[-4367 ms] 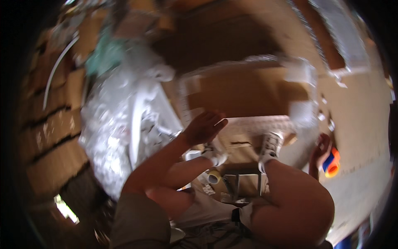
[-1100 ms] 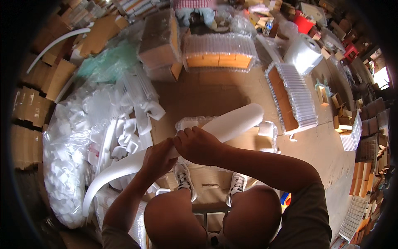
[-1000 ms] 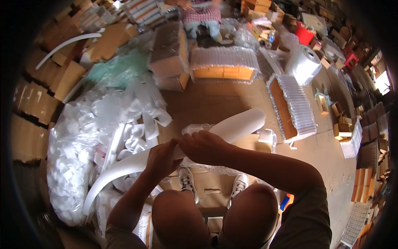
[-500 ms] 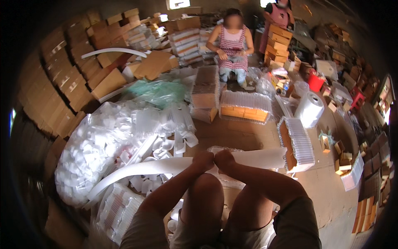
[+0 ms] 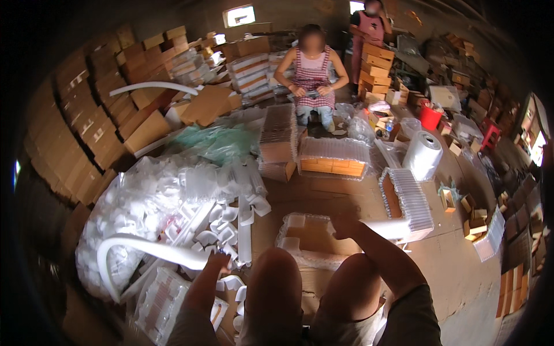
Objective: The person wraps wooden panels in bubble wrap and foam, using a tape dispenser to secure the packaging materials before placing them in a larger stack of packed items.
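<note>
My left hand (image 5: 217, 263) is closed at the near end of a long white foam strip (image 5: 153, 247), which arches left over the bagged foam and bends down at its far end. My right hand (image 5: 345, 226) is closed too, above the right part of a wrapped box. A shorter white foam piece (image 5: 388, 229) runs right from behind that forearm; the grip on it is partly hidden. Between and beyond my knees lies the brown box (image 5: 320, 228) in clear air-column wrap, with white foam pieces at its left corners.
A big clear bag of white foam pieces (image 5: 124, 213) lies at left, loose foam corners (image 5: 222, 216) beside it. More wrapped boxes (image 5: 334, 151) stand ahead, with a plastic roll (image 5: 423, 154) at right. A seated co-worker (image 5: 313, 75) faces me; another person (image 5: 370, 26) stands behind.
The hands were together on one foam strip; now they are apart, the left lower and leftward, the right farther right. The strip is in two pieces, and the wrapped box between them shows.
</note>
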Tool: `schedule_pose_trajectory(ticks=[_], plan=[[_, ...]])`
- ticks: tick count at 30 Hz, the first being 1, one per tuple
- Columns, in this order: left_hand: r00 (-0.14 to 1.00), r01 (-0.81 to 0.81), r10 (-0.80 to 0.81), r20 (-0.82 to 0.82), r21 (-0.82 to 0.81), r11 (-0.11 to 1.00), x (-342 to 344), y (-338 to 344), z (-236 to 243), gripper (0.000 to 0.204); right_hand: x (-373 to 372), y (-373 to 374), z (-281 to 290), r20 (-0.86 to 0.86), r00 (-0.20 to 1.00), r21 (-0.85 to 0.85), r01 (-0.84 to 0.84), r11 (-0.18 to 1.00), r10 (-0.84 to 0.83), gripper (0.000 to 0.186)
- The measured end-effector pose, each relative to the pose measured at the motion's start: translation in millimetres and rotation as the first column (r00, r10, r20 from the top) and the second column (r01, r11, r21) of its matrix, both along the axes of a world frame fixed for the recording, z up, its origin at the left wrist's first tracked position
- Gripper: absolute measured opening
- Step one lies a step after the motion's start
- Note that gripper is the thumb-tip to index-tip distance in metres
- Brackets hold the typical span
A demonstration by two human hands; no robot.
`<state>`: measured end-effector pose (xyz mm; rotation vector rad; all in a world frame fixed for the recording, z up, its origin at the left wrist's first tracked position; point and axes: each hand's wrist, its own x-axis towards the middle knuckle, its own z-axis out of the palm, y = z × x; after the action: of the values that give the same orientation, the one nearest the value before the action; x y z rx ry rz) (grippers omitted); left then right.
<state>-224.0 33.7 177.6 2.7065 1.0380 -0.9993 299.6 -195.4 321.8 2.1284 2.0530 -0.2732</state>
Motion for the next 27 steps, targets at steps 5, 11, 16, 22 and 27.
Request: schedule_pose_trajectory(ticks=[5, 11, 16, 22, 27], plan=[[0.993, -0.117, 0.111, -0.037, -0.274, 0.954, -5, -12, -56, 0.113, 0, 15, -35, -0.227, 0.971, 0.058, -0.064, 0.996, 0.076, 0.067], [0.78, 0.034, 0.122, 0.613, -0.236, 0.971, 132, 27, -81, 0.052, -17, 56, -74, -0.223, 0.951, 0.199, -0.169, 0.965, 0.212, 0.051], [0.375, 0.158, 0.897, 0.236, -0.969, 0.19, 292, 18, -20, 0.063, -17, 96, -99, -0.561, 0.819, 0.262, 0.036, 0.964, 0.121, 0.062], [0.313, 0.362, 0.852, 0.419, -0.882, 0.301, 357, -4, 1, 0.05, -7, 95, -126, -0.512, 0.838, 0.474, 0.093, 0.875, 0.188, 0.064], [0.114, 0.235, 0.959, 0.26, -0.945, 0.229, 351, -3, -40, 0.042, 14, 58, -129, -0.27, 0.96, 0.578, 0.098, 0.81, 0.077, 0.073]])
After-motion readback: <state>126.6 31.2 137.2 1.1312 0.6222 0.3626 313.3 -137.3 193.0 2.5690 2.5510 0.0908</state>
